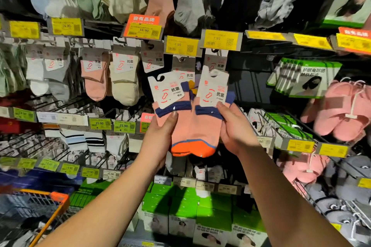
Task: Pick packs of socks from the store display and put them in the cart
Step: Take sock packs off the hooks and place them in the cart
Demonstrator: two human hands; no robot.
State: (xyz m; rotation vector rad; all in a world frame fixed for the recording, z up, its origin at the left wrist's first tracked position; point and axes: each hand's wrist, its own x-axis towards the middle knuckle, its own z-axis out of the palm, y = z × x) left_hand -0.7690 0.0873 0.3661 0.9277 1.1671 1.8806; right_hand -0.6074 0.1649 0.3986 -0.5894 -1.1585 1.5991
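Observation:
Two packs of salmon-pink socks with navy cuffs and orange toes are held up in front of the display. My left hand (160,138) grips the left sock pack (176,126), thumb across its navy cuff. My right hand (234,128) grips the right sock pack (204,126), thumb on its white card label. Both packs are off the hooks and overlap in the middle. More of the same socks hang on the hook (183,66) right behind them. The orange-rimmed wire cart (50,206) shows at the lower left, well below my hands.
Hooks of sock packs (120,78) fill the wall on the left and above, with yellow price tags (181,45) along the rails. Pink slippers (345,110) hang on the right. Green boxes (180,206) are stacked low in the middle.

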